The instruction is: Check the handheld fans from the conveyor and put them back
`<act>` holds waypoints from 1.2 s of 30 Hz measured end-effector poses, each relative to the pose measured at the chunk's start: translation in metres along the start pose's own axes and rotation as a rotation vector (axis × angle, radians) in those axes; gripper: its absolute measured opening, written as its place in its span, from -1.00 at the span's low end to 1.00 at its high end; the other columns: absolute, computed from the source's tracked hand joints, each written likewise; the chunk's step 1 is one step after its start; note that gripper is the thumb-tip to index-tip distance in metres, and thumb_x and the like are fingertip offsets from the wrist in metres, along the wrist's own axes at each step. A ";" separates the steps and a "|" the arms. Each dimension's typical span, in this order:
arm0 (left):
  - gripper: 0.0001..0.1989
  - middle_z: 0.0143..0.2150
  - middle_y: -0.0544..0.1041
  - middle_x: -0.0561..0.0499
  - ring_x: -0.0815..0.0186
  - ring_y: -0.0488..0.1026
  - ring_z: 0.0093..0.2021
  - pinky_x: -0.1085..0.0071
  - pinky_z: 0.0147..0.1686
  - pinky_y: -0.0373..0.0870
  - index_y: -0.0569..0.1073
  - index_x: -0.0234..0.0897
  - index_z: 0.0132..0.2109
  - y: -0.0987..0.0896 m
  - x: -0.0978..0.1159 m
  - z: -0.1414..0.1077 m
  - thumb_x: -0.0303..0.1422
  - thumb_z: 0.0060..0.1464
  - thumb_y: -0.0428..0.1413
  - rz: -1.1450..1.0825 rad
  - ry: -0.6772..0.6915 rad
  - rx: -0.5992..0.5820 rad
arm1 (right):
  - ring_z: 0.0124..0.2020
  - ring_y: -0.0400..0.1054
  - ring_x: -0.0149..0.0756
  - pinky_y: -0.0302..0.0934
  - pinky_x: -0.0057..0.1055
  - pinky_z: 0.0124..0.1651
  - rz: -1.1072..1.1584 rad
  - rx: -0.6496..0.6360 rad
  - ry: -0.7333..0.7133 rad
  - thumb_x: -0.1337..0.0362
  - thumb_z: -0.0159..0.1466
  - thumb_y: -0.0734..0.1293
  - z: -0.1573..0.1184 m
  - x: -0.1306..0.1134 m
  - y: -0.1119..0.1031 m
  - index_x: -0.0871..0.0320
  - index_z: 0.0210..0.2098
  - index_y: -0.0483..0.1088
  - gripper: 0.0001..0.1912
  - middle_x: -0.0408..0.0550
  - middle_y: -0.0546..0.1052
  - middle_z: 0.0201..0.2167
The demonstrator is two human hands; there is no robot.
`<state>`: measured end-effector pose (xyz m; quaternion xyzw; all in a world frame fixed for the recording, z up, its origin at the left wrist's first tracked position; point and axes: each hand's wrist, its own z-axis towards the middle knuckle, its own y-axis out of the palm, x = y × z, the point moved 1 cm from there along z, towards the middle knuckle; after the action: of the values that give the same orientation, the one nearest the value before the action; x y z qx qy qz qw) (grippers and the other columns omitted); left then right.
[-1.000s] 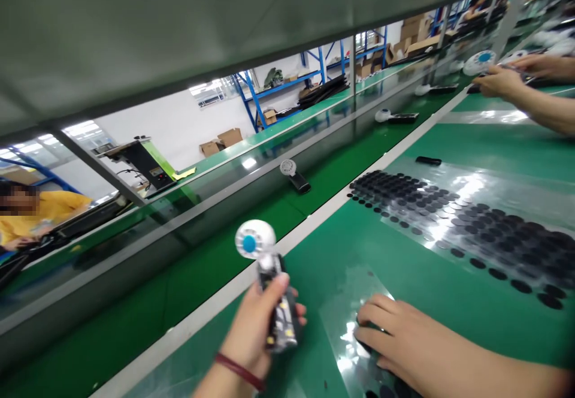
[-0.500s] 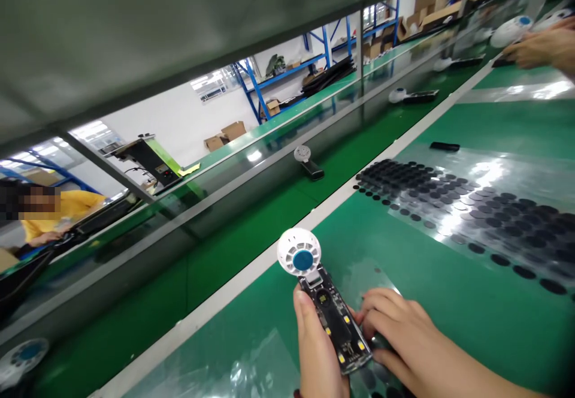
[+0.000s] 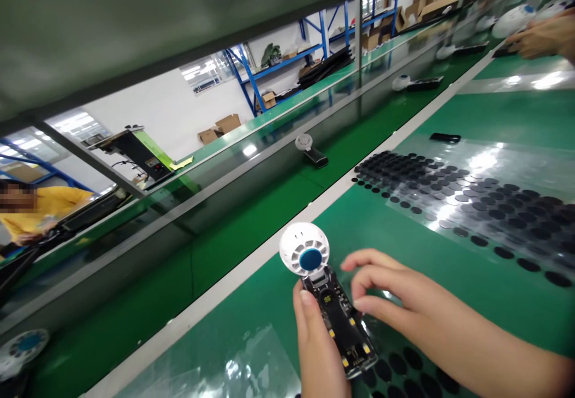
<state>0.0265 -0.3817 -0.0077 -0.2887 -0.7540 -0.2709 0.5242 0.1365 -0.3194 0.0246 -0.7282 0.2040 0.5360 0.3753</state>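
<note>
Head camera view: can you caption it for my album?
Left hand holds an open handheld fan; right hand hovers beside it.

I see a conveyor belt (image 3: 251, 218) carrying a fan unit (image 3: 311, 149), a clear sheet of black pads (image 3: 467, 197) on the bench, blue racks (image 3: 287, 68) with boxes behind.

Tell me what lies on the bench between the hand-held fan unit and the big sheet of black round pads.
In the head view, only bare green mat separates the fan unit, held in the left hand, from the pad sheet; the right hand hovers beside the unit.
</note>
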 end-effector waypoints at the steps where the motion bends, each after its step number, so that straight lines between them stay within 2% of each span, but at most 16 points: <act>1: -0.42 -0.14 0.51 -0.12 0.15 0.45 -0.12 0.31 -0.17 0.37 0.30 -0.26 0.05 -0.001 0.000 0.000 0.06 0.05 -0.13 0.016 0.001 -0.003 | -0.02 0.19 -0.31 0.08 -0.39 -0.02 0.022 -0.011 0.006 0.30 0.18 0.19 0.005 -0.006 0.002 0.07 -0.52 0.26 -0.85 -0.26 0.22 0.02; 5: -0.47 0.02 0.44 -0.10 0.18 0.33 0.05 0.34 -0.02 0.27 0.32 -0.24 0.04 -0.005 0.001 0.002 0.01 0.08 -0.12 0.071 0.013 -0.012 | -0.13 0.25 -0.37 0.14 -0.42 -0.17 0.004 -0.026 -0.001 0.41 0.18 0.17 0.020 -0.019 0.012 0.10 -0.51 0.25 -0.83 -0.29 0.22 0.01; 11: -0.47 0.01 0.45 -0.11 0.16 0.35 0.02 0.34 -0.06 0.30 0.29 -0.24 0.08 -0.007 -0.004 0.004 0.00 0.10 -0.14 0.133 -0.017 -0.010 | -0.32 0.27 -0.42 0.13 -0.43 -0.32 -0.135 -0.032 0.051 0.49 0.18 0.16 0.021 -0.021 0.015 0.14 -0.54 0.20 -0.80 -0.22 0.30 -0.16; 17: -0.46 0.03 0.43 -0.10 0.15 0.33 0.05 0.32 -0.04 0.28 0.30 -0.20 0.07 -0.008 -0.005 0.004 0.02 0.08 -0.15 0.157 -0.027 -0.004 | -0.31 0.27 -0.42 0.17 -0.42 -0.29 -0.144 0.007 0.033 0.49 0.20 0.15 0.020 -0.019 0.017 0.13 -0.52 0.20 -0.80 -0.22 0.30 -0.14; 23: -0.50 0.02 0.43 -0.10 0.14 0.32 0.04 0.29 -0.03 0.25 0.31 -0.19 0.05 -0.007 -0.005 0.004 -0.01 0.11 -0.17 0.152 -0.030 -0.024 | -0.28 0.28 -0.40 0.19 -0.37 -0.16 -0.141 0.011 -0.011 0.51 0.20 0.15 0.017 -0.016 0.017 0.13 -0.51 0.20 -0.78 -0.22 0.30 -0.13; 29: -0.59 0.04 0.40 -0.05 0.19 0.29 0.07 0.32 0.02 0.19 0.29 -0.20 0.06 -0.006 -0.005 0.004 -0.15 0.17 -0.20 0.121 -0.063 -0.057 | -0.31 0.27 -0.39 0.21 -0.37 -0.26 -0.196 0.008 -0.042 0.48 0.21 0.12 0.017 -0.014 0.017 0.12 -0.49 0.20 -0.80 -0.21 0.30 -0.18; 32: -0.57 0.02 0.42 -0.07 0.19 0.32 0.05 0.36 -0.02 0.24 0.31 -0.22 0.05 -0.006 -0.006 0.004 -0.11 0.15 -0.15 0.093 -0.067 -0.023 | -0.30 0.26 -0.36 0.20 -0.36 -0.29 -0.259 0.041 -0.067 0.50 0.19 0.14 0.017 -0.013 0.018 0.12 -0.48 0.20 -0.81 -0.19 0.30 -0.22; 36: -0.53 -0.01 0.45 -0.09 0.20 0.35 0.02 0.39 -0.08 0.30 0.33 -0.22 0.03 -0.005 -0.006 0.002 -0.05 0.11 -0.13 0.106 -0.042 0.036 | -0.18 0.24 -0.33 0.19 -0.34 -0.18 -0.218 0.089 -0.121 0.50 0.19 0.14 0.016 -0.010 0.022 0.12 -0.49 0.17 -0.81 -0.18 0.30 -0.15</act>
<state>0.0230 -0.3842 -0.0142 -0.3245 -0.7532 -0.2228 0.5271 0.1078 -0.3217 0.0242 -0.6952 0.1241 0.5252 0.4749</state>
